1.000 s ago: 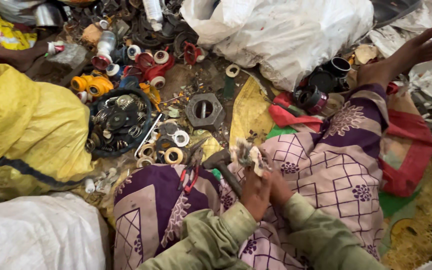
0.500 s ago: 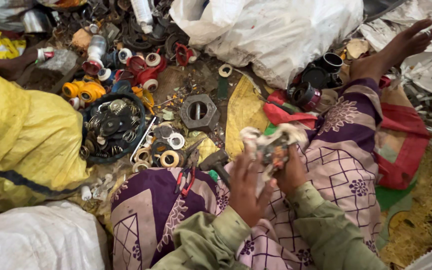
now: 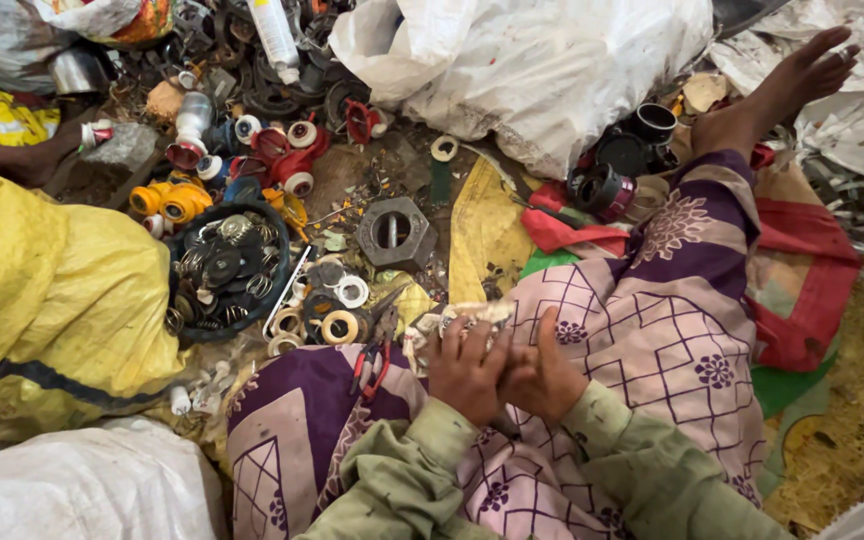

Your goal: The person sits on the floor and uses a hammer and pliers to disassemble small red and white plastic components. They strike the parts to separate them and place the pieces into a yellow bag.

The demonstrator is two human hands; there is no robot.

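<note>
left hand [image 3: 467, 365] and right hand [image 3: 544, 378] closed together on crumpled scrap piece [image 3: 462, 318] over lap | sorted rings [image 3: 337, 325] laid by | heap of loose parts [image 3: 252, 90] untouched

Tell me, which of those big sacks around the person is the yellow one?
The yellow sack lies on the left beside the dark bowl of scrap parts. The sacks at the top and bottom left are white.

You see a white plastic sack [image 3: 542, 70] at top centre, a yellow sack [image 3: 42, 290] at left, another white sack [image 3: 72, 485] bottom left, and a white bottle [image 3: 275, 35] up top.
</note>
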